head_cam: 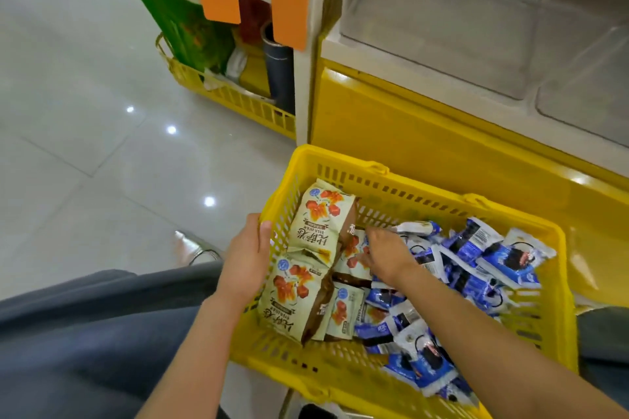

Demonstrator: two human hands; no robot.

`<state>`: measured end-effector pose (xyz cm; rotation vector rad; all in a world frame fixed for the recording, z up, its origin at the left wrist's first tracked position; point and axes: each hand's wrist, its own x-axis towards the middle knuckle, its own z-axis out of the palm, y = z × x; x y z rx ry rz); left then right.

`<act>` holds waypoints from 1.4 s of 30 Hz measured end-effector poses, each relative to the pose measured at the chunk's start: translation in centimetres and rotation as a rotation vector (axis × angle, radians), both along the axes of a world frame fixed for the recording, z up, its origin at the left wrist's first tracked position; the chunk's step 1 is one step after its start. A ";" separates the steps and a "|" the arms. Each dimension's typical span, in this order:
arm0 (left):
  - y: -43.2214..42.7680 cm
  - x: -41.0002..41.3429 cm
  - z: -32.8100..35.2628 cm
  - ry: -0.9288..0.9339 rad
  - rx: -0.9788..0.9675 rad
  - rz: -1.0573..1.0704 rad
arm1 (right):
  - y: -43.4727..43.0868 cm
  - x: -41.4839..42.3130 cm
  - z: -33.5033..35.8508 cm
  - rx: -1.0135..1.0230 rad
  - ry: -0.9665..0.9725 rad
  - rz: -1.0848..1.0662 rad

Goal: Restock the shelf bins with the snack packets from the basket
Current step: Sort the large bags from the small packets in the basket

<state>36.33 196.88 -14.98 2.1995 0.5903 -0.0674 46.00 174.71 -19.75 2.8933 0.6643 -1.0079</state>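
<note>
Close under the lens: two bare forearms reaching down into a yellow basket [381,173] on the floor, hard against the yellow shelf base [442,146].

Basket well stocked. Cream packets [318,214] stacked along its left side, some stood on edge; blue packets [476,258] heaped loose over the middle and right. No packet lifted clear.

Up right, clear bins [442,27] on the shelf, seemingly bare, nothing visible inside through the glare. Judged from that: restocking barely begun, nearly the whole load left to move, both kinds.

Left hand [246,258]: wrapped over the basket's left rim, thumb on the top edge, fingers down the outer wall. Closed on the rim, steadying; no packet in it.

Right hand [384,257]: palm down inside the basket, at the seam between cream and blue packets. Fingers [372,235] curled and pointing forward, resting on the small packets there. Partly closed; whether pinching one or merely sorting through, cannot tell, since the back of the hand hides the tips.

Off to the left, a second yellow basket [218,92] with a green bag [183,20], not part of the job.
</note>
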 end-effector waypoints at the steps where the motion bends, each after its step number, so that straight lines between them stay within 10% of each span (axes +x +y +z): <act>1: -0.1 0.1 -0.2 -0.004 0.003 0.016 | 0.2 0.3 0.0 -0.050 -0.016 0.014; 17: -0.2 0.4 -0.8 -0.039 -0.012 0.038 | -3.0 -1.1 5.0 0.025 0.060 -0.505; 23: -0.2 0.2 -0.7 -0.054 0.002 0.039 | -5.0 -1.6 9.8 0.289 -0.090 -0.652; 31: -0.1 0.2 -0.6 -0.032 -0.016 0.032 | 4.6 -2.7 6.7 0.708 0.278 -0.927; 42: -1.2 0.2 0.9 -0.197 0.076 0.147 | -0.2 -4.4 3.8 0.475 0.008 -0.511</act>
